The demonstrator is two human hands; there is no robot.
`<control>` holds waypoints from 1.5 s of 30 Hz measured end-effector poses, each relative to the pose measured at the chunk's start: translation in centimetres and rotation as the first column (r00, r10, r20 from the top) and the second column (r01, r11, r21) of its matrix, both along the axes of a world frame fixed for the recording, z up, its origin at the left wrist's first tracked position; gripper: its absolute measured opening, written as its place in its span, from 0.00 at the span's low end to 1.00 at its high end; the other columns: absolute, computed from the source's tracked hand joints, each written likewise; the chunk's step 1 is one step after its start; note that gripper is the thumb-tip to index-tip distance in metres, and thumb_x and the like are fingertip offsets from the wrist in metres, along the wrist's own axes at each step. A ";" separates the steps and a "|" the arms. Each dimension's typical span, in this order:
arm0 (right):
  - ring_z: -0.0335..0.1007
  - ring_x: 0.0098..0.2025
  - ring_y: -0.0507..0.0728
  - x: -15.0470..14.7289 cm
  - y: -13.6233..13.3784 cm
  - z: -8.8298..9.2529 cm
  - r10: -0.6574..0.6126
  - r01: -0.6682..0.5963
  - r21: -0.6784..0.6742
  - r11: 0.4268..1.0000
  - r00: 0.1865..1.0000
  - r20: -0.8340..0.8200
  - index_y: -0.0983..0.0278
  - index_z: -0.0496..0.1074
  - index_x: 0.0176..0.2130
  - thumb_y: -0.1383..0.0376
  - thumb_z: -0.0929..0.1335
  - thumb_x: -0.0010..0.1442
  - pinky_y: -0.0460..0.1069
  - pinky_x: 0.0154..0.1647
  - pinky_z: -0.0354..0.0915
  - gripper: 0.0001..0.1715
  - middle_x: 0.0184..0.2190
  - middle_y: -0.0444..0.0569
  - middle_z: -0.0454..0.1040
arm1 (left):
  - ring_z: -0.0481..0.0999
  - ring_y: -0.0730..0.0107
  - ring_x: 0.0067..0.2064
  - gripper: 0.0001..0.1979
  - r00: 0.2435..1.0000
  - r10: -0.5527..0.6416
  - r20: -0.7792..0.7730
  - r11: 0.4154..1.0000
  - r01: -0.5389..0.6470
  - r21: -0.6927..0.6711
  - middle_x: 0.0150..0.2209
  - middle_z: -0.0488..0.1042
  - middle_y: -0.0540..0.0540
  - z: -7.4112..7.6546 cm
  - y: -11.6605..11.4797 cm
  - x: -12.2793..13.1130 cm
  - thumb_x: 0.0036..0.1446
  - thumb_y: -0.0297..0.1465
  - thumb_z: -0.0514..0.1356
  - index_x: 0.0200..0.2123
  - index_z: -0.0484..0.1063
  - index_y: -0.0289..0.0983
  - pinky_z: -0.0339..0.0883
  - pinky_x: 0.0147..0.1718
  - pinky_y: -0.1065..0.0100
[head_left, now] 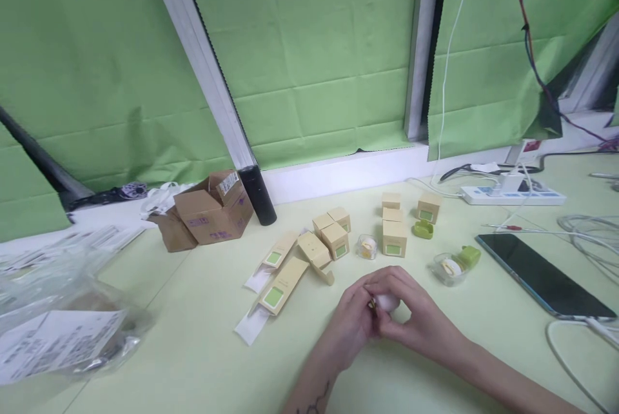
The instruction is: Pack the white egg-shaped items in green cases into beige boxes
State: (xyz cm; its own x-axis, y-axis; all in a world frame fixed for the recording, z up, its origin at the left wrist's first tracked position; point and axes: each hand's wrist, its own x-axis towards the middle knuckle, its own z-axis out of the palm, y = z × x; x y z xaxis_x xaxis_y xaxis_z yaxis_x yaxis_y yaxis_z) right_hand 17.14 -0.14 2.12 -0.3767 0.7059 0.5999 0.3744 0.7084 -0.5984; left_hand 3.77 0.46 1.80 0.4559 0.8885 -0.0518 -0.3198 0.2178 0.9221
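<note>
My left hand (356,314) and my right hand (411,311) meet low in the middle, above the table. Between them they grip a small white rounded object (387,302) with a dark or gold bit at its side; fingers hide most of it. Just beyond my hands sits a clear case (367,247) with a white and yellow piece inside. To the right rests an open clear case (447,268) with a green lid (468,255). A loose green cap (423,229) lies behind it. Small tan boxes (395,238) with green labels stand nearby.
Opened long tan boxes (284,285) with white flaps lie left of my hands. Further left are a brown carton (213,207), a black cylinder (258,195) and plastic bags (72,330). On the right are a phone (546,275), cables and a power strip (512,195).
</note>
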 end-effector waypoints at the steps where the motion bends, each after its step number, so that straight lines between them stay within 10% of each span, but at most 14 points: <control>1: 0.66 0.43 0.59 0.0 -0.1 0.1 0.002 -0.002 -0.024 1.000 1.000 0.007 0.58 0.64 0.39 0.80 0.62 0.44 0.54 0.42 0.65 0.25 0.37 0.47 0.71 | 0.56 0.75 0.27 0.10 1.000 0.000 0.015 1.000 0.000 -0.001 0.27 0.59 0.51 -0.2 0.0 0.0 0.53 0.31 0.51 0.38 0.68 0.36 0.49 0.23 0.74; 15: 0.65 0.51 0.59 -0.2 -0.5 -0.5 -0.031 0.024 -0.215 0.976 0.999 -0.029 0.58 0.60 0.50 0.76 0.61 0.51 0.56 0.50 0.65 0.27 0.47 0.49 0.70 | 0.62 0.73 0.30 0.24 0.998 0.062 -0.017 0.985 -0.064 -0.161 0.35 0.66 0.48 -0.4 0.2 -0.2 0.48 0.34 0.55 0.51 0.63 0.41 0.52 0.26 0.73; 25: 0.58 0.59 0.60 1.6 0.3 0.0 0.063 -0.051 -0.176 0.983 0.996 0.063 0.54 0.40 0.64 0.66 0.66 0.57 0.57 0.54 0.62 0.44 0.60 0.51 0.59 | 0.55 0.81 0.22 0.19 0.997 -0.025 0.067 0.989 0.035 -0.146 0.30 0.66 0.51 -0.1 0.4 -0.8 0.50 0.40 0.56 0.44 0.64 0.38 0.46 0.21 0.75; 32: 0.69 0.42 0.57 3.2 1.4 1.2 0.108 -0.107 -0.131 0.986 0.994 -0.003 0.57 0.67 0.41 0.61 0.67 0.57 0.52 0.41 0.69 0.09 0.39 0.48 0.72 | 0.58 0.84 0.19 0.21 0.996 -0.024 -0.082 0.997 0.031 0.074 0.31 0.70 0.52 0.4 0.3 -1.3 0.48 0.35 0.64 0.41 0.57 0.42 0.48 0.19 0.76; 45: 0.65 0.32 0.53 3.4 1.3 0.5 0.176 -0.176 -0.001 0.984 0.982 0.069 0.60 0.64 0.33 0.63 0.67 0.58 0.48 0.31 0.64 0.05 0.30 0.45 0.67 | 0.65 0.80 0.24 0.17 0.993 -0.031 -0.112 0.973 0.056 0.223 0.30 0.65 0.52 -0.3 -0.2 -0.9 0.48 0.37 0.64 0.37 0.61 0.39 0.60 0.23 0.74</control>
State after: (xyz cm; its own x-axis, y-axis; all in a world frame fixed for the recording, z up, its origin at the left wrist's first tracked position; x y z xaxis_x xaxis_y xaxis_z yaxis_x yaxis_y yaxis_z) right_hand 20.52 1.17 2.57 -0.5354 0.6215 0.5719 0.2834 0.7701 -0.5715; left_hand 2.85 0.22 1.47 0.4971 0.8623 0.0967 -0.2112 0.0121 0.9774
